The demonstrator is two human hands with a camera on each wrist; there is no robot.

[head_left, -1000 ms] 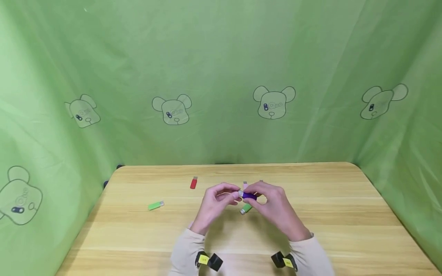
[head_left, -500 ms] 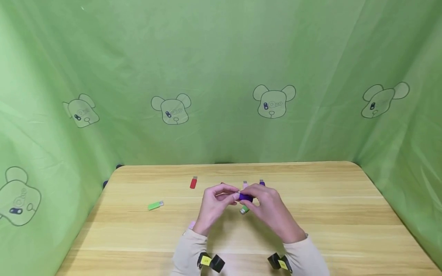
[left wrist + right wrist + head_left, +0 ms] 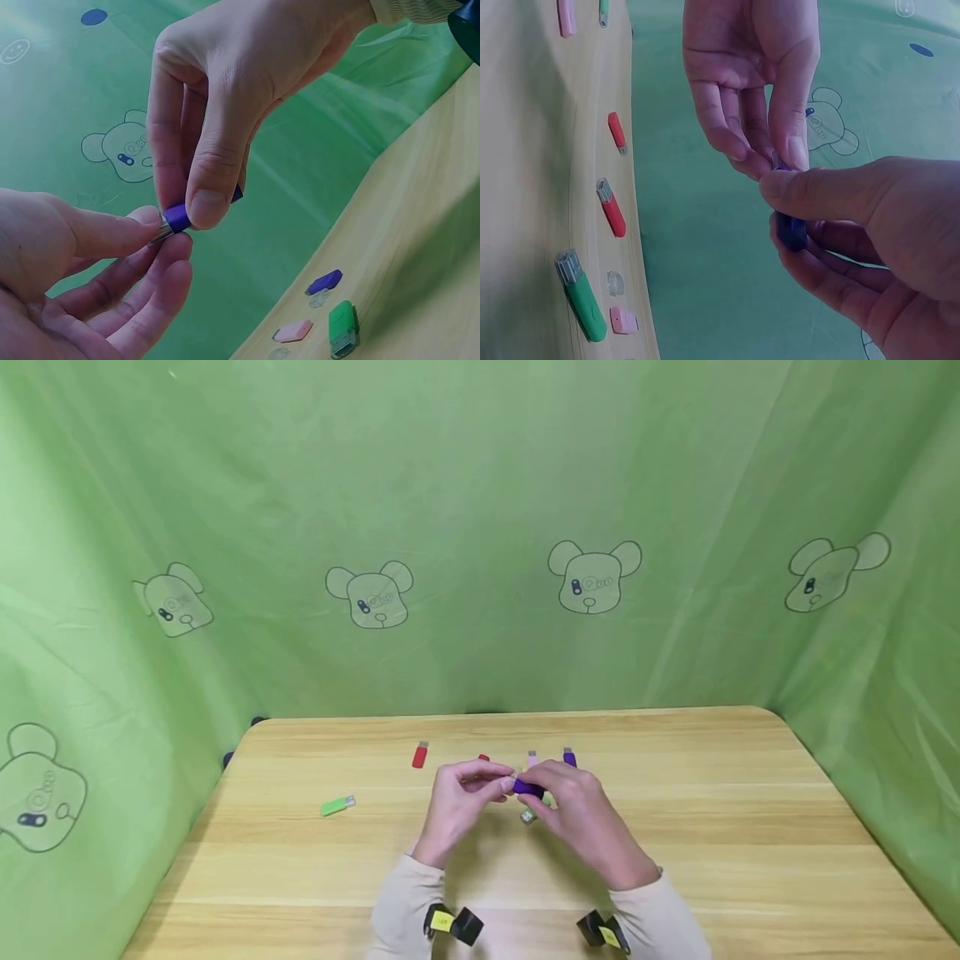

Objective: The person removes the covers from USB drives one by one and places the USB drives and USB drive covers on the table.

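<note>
Purple stick [image 3: 791, 233] between two opposed grips [image 3: 454, 803] [image 3: 581, 803].

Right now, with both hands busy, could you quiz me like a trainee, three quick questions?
1. Which hand pinches the silvery end of the held USB stick?
2. True or false: in the head view, the fully visible red stick lies left of the light green stick.
3. What colours are the sticks on the table in the left wrist view?

Key:
1. The left hand.
2. False.
3. Purple stick, pink stick, green stick.
</note>
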